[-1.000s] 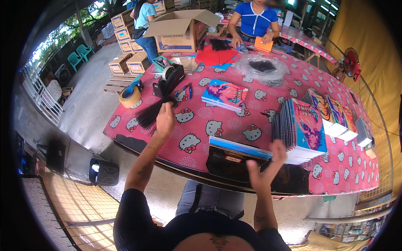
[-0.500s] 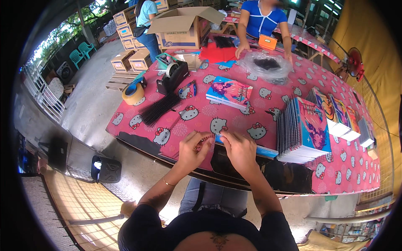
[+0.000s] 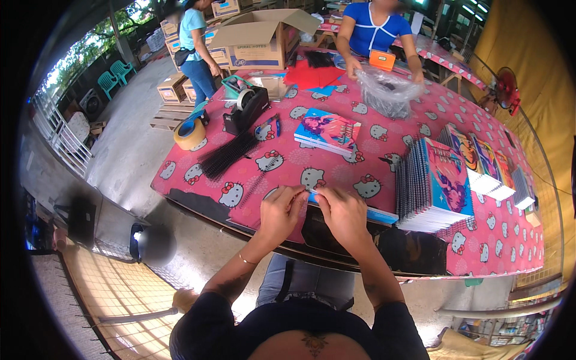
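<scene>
At the table's near edge my left hand (image 3: 281, 213) is closed, thumb and fingers pinched at the left end of a blue-covered notebook (image 3: 381, 215). What sits between those fingertips is too small to make out. My right hand (image 3: 343, 216) grips the notebook just beside it, fingers over its top edge. The notebook's right part lies on the table. Left of my hands a single black spiral coil (image 3: 259, 181) rests on the cloth. Behind it lies a bunch of black spiral coils (image 3: 228, 156). Several spiral-bound notebooks (image 3: 447, 180) stand stacked to the right.
Loose notebooks (image 3: 328, 132) lie mid-table, near blue-handled pliers (image 3: 269, 125), a black tape dispenser (image 3: 247, 111) and a tape roll (image 3: 190, 134). Across the pink tablecloth (image 3: 360, 165) a co-worker (image 3: 377, 30) handles a clear plastic bag (image 3: 390, 93). A large carton (image 3: 258, 48) stands behind.
My hands stay almost in place, the left fingers drawn closer together. The co-worker opposite has lifted the plastic bag's edges. Another person at the back has stepped left, arm now lowered.
</scene>
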Demonstrator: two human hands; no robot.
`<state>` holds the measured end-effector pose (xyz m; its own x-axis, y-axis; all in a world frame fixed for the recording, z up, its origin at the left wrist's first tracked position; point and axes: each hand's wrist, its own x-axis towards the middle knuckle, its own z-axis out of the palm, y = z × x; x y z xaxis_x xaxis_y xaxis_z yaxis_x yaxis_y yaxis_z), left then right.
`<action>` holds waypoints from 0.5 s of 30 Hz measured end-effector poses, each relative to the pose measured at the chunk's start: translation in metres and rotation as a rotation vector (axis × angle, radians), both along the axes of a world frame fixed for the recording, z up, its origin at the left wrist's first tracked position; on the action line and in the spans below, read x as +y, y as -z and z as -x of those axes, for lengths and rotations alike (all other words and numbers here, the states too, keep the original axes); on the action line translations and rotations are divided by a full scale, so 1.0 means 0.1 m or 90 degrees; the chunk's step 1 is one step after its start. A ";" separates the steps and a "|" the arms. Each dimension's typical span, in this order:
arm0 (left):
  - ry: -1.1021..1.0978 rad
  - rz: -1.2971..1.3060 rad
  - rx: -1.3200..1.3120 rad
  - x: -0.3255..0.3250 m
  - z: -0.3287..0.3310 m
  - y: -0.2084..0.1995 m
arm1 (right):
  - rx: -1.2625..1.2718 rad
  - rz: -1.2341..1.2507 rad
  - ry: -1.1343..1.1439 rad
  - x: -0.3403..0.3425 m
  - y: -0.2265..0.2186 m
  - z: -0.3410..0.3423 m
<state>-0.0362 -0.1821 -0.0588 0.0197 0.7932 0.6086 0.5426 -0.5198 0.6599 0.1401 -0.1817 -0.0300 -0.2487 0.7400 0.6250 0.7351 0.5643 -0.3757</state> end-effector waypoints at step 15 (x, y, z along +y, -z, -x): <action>0.291 0.039 0.274 0.41 0.27 -0.33 | -0.114 0.107 -0.013 -0.09 -0.13 -0.36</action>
